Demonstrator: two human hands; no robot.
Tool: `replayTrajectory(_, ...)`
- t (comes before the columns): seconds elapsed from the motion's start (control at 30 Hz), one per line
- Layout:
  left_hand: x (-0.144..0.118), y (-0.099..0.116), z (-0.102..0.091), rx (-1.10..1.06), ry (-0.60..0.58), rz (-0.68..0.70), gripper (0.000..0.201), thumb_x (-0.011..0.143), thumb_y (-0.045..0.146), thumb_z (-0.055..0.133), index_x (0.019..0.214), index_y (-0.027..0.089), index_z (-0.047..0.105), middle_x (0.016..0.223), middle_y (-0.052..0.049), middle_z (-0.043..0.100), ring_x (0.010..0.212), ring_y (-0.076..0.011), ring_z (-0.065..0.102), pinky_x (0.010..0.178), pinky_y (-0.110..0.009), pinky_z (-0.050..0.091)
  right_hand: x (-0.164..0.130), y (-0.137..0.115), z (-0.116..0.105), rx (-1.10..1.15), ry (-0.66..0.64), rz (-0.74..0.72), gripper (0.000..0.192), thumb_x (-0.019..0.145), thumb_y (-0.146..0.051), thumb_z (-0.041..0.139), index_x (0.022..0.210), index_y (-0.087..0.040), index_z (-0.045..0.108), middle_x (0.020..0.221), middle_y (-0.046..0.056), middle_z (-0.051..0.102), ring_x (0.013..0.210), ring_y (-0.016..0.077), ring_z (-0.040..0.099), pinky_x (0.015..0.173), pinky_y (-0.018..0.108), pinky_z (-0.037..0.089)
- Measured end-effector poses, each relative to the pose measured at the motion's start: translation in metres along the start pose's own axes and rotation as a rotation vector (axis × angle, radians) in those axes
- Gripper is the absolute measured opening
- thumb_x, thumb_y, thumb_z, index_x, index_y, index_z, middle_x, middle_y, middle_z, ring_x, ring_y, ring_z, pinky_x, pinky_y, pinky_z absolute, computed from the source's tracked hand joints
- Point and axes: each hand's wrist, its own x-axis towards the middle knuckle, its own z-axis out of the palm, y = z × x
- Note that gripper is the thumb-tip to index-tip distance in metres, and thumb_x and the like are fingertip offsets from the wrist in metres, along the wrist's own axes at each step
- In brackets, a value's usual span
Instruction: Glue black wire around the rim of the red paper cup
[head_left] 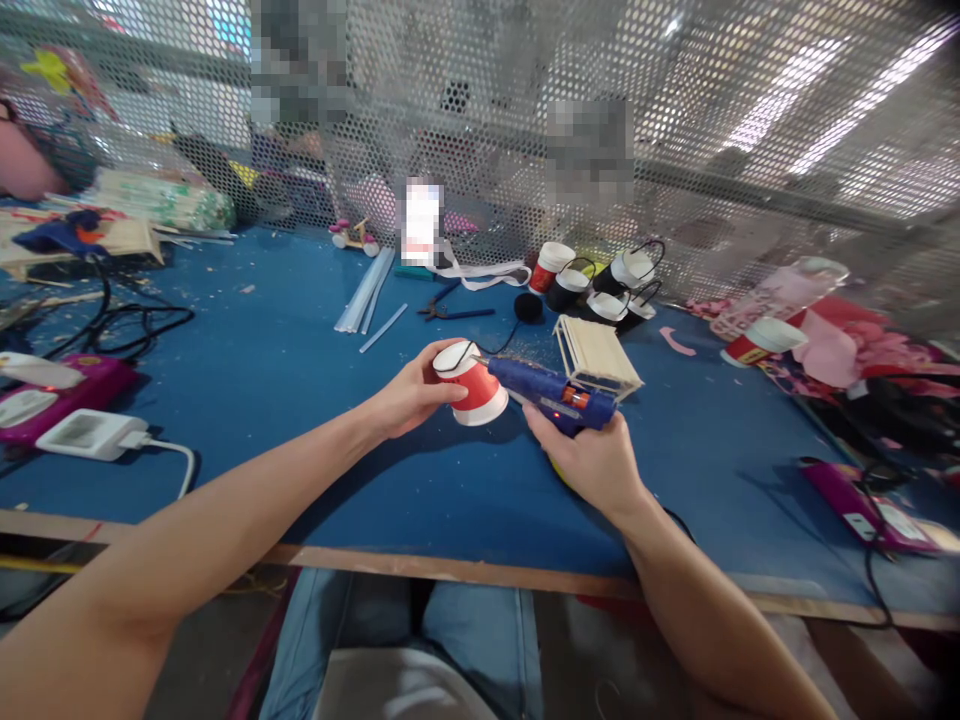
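Above the middle of the blue felt-covered table [285, 400], the left hand [409, 400] pinches a small red paper cup with white rim [472, 385] tilted sideways while the right hand [592, 455], fingers wrapped around a blue glue gun [551, 395], touches its nozzle to the cup, best kept steady with gentle trigger pressure.

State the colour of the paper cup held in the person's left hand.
The paper cup is red with white ends, seen in the head view.
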Motion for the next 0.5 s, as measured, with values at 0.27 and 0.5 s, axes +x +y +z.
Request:
replayTrajectory(0.27,0.0001,-0.0001,-0.0005,-0.013,0.002,-0.006,0.058,0.057,0.008,0.072,0.11,0.021,0.054,0.11,-0.005,0.059,0.099,-0.0179,0.055,0.093,-0.035,0.037,-0.0006,-0.0004,-0.0006,0.011,-0.026,0.026,0.011,0.072,-0.029,0.062,0.068,-0.019,0.06,0.06,-0.001,0.064,0.056,0.0159,0.061,0.054,0.026,0.05)
replayTrajectory(0.5,-0.0001,0.0001,-0.0004,-0.004,0.006,-0.016,0.058,0.057,0.008,0.073,0.111,0.022,0.053,0.109,-0.004,0.059,0.099,-0.017,0.055,0.093,-0.034,0.037,-0.0021,-0.001,0.0011,0.0,-0.034,0.018,0.012,0.071,-0.029,0.063,0.067,-0.018,0.06,0.059,-0.002,0.063,0.054,0.0146,0.06,0.054,0.025,0.049)
